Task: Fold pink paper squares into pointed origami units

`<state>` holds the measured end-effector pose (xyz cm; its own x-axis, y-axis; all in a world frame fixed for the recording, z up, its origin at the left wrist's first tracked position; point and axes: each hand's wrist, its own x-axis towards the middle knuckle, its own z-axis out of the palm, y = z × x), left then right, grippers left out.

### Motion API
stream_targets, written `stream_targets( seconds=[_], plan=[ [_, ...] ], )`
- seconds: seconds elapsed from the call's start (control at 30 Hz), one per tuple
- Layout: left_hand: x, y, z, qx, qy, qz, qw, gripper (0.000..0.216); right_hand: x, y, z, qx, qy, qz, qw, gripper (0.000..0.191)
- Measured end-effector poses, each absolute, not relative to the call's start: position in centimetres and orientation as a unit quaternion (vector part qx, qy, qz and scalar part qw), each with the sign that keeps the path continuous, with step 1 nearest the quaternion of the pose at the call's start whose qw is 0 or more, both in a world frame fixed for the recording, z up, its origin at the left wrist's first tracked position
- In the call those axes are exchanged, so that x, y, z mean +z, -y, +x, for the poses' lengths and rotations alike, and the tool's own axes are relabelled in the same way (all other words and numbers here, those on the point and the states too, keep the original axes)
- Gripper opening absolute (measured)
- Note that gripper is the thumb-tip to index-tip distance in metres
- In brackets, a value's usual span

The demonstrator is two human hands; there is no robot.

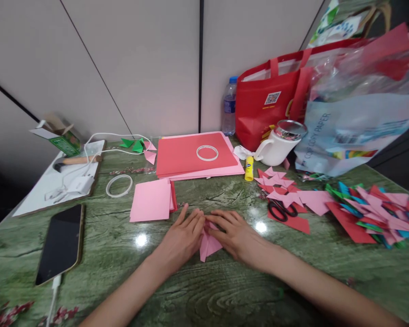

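Observation:
A piece of folded pink paper (209, 245) lies on the table, its creased lower part showing between my hands. My left hand (187, 229) presses on its left side with the fingers close together, and the thumb side is partly hidden. From the right, my right hand (236, 234) holds the same paper down, its bent fingers reaching over the upper edge. The top of the paper is covered by the fingertips of both hands. Just beyond my left hand sits a stack of square pink sheets (150, 201), with red ones under it.
Behind are large red sheets (180, 154) with a tape roll (207, 153). To the right are a glue stick (249, 169), black-handled scissors (282, 211), a white mug (276, 150) and folded paper pieces (385, 211). A phone (62, 243) lies left, near a hammer (77, 160).

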<state>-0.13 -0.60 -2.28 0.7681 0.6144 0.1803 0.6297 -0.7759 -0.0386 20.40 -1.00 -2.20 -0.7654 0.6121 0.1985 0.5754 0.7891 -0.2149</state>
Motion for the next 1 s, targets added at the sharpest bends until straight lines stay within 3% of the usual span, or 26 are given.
stream_targets(
  seconds=[0.77, 1.0],
  plan=[
    [-2.1, 0.6, -0.3, -0.057, 0.324, -0.943, 0.056, 0.037, -2.0, 7.1, 23.8, 0.064, 0.906, -0.396, 0.136, 0.044],
    [-2.4, 0.6, -0.6, -0.095, 0.325, -0.94, 0.037, 0.037, -0.3, 5.4, 23.0, 0.156, 0.884, -0.411, 0.162, 0.028]
  ],
)
